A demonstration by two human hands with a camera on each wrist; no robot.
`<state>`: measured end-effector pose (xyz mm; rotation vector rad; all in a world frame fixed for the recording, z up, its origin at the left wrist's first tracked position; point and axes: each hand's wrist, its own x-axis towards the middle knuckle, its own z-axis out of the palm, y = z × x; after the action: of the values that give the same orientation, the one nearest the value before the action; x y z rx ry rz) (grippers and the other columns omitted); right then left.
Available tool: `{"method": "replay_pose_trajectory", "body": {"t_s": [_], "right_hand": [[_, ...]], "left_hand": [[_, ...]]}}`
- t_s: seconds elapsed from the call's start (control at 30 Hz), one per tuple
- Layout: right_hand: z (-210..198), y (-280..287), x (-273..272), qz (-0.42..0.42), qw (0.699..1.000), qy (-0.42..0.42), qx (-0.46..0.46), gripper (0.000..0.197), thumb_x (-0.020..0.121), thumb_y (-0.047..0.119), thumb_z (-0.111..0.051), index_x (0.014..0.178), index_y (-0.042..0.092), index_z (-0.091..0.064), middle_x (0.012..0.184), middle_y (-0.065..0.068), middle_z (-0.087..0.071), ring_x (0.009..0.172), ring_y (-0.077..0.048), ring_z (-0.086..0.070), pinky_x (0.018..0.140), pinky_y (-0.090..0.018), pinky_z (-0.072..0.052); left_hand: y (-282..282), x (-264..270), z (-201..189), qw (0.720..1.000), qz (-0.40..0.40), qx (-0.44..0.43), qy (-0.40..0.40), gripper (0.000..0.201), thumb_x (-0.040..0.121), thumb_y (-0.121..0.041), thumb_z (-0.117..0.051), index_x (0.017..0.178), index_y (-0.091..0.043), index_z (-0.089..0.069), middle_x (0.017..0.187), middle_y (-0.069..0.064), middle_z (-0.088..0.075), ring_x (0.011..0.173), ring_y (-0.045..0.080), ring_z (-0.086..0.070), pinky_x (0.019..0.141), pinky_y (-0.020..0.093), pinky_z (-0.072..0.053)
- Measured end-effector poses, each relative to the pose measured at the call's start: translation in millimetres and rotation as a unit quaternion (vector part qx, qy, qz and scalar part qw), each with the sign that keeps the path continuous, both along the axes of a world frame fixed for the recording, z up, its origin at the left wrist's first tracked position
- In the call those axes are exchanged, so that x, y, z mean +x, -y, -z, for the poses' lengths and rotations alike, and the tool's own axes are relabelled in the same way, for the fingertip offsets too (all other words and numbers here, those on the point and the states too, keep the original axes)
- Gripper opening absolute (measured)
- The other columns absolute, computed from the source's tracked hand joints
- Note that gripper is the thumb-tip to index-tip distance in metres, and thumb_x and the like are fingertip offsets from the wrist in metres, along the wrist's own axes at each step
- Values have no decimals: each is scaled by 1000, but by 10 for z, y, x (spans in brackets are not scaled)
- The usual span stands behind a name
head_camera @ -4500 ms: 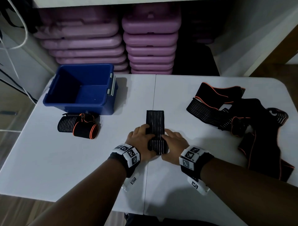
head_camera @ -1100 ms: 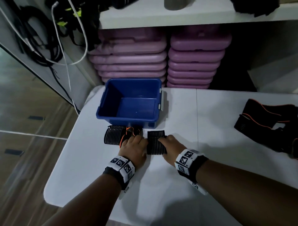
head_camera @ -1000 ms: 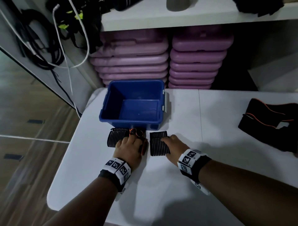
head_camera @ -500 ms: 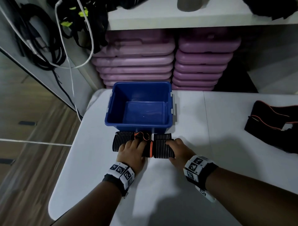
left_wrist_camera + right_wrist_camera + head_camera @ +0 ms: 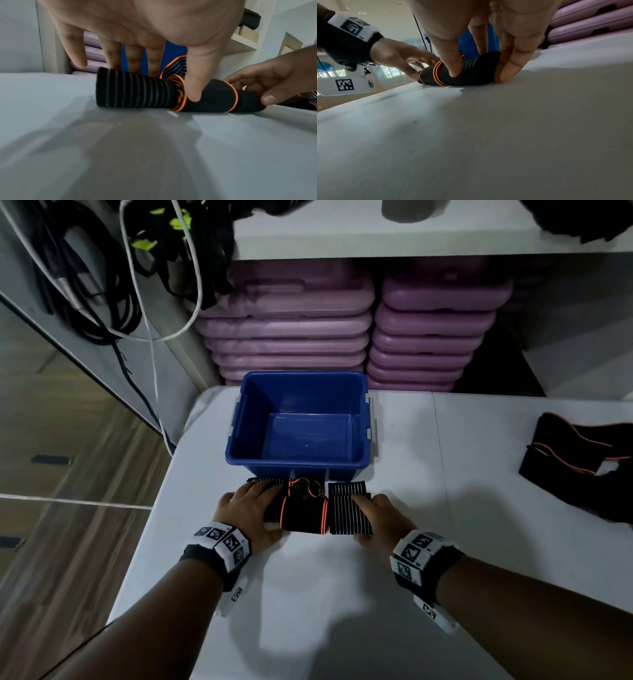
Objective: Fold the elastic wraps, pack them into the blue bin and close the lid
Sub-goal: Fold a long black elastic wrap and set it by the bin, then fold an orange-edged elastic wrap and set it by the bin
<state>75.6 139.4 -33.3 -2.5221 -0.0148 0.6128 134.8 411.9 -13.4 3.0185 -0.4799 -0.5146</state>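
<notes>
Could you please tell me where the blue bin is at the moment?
In the head view the blue bin stands open at the table's far left, just beyond the folded wraps.

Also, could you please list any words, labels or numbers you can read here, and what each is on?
No text reads clearly.
On the left wristband: square code patterns, plus a tiny mark beneath one, too blurred to read.
On the right wristband: code patterns only.
On the blue bin: no label visible.

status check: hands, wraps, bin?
Left hand and right hand grip the folded wraps together on the table. Blue bin open, empty. Unfolded wraps remain.
</notes>
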Motion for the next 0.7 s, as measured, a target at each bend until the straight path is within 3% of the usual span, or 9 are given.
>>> {"method": "replay_pose_trajectory", "body": {"t_s": [0.23,0.33,0.4,0.5,0.6,0.67,0.7], "right_hand": [[-14,-59,-5,15,1000,-3,-10,71,90,32,-60,151,25,-23,136,-6,-37,120,-25,-49,100,-36,-46],[-25,-54,-13,14,1000,-5,-13,71,91,32,-59,151,27,-22,137,-5,-36,120,-24,-49,100,-35,-45],[-39,-30,-15,14,1000,-12,-4,73,91,31,-59,152,28,-19,138,-5,-35,120,-24,-50,100,-35,-45],[-84,39,-39,22,1000,-17,14,75,91,33,-58,152,29,-17,136,-5,-37,118,-23,-51,99,-36,-46],[-136,205,-104,39,999,-19,12,70,91,35,-57,151,29,-21,141,-4,-36,125,-22,-47,103,-36,-42],[-148,398,-188,53,998,-32,-3,66,92,37,-56,150,25,-25,148,-3,-32,133,-22,-40,108,-35,-37],[-154,518,-243,63,997,-36,-10,64,92,38,-55,149,24,-28,149,-2,-31,135,-21,-39,109,-35,-36]], "left_hand": [[-60,-92,-6,1000,-13,-26,-5,82,66,-71,-44,142,-41,-33,150,-16,-35,140,13,-29,112,41,-28],[-37,-134,14,999,-16,-27,-5,81,74,-65,-54,146,-39,-30,154,-11,-30,144,16,-24,114,41,-24],[-15,-156,-3,999,-12,-30,13,79,74,-64,-58,144,-38,-34,152,-10,-35,142,17,-28,114,41,-24],[53,-209,-98,998,-7,-41,52,63,74,-60,-59,132,-38,-46,135,-12,-48,128,16,-42,108,38,-31],[221,-272,-202,996,8,-56,70,34,80,-55,-59,107,-34,-58,113,-13,-53,111,14,-48,101,34,-36],[431,-313,-276,996,53,-47,55,26,84,-50,-55,94,-29,-64,105,-10,-57,104,14,-53,96,35,-40],[565,-335,-299,994,91,-37,43,27,87,-46,-51,95,-25,-67,106,-8,-60,102,15,-55,94,35,-42]]}}
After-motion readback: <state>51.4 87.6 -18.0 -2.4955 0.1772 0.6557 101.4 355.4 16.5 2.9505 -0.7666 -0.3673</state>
